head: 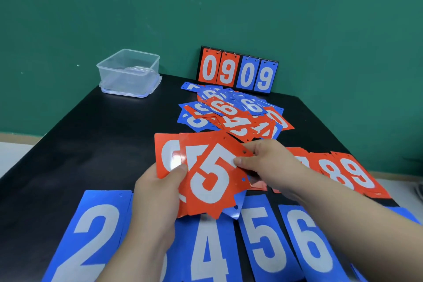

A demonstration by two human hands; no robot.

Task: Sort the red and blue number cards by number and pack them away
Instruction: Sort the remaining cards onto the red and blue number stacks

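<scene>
Tabletop (80, 144) black, wall (206, 7) green, cards (229, 114) scattered

Behind the red 5 card (212, 181), the neighbouring card (166, 153) on its left shows only part of its digit. Right of the 5, the right hand (270, 162) hides most of the number on a half-covered red card (302, 158). Below the 5, the blue cards (263, 247) run off the bottom edge. Beyond it, most digits in the loose pile (231, 112) are overlapped.

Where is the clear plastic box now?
In the head view, the box stands on the table at its far left corner, left of the scoreboard.
</scene>
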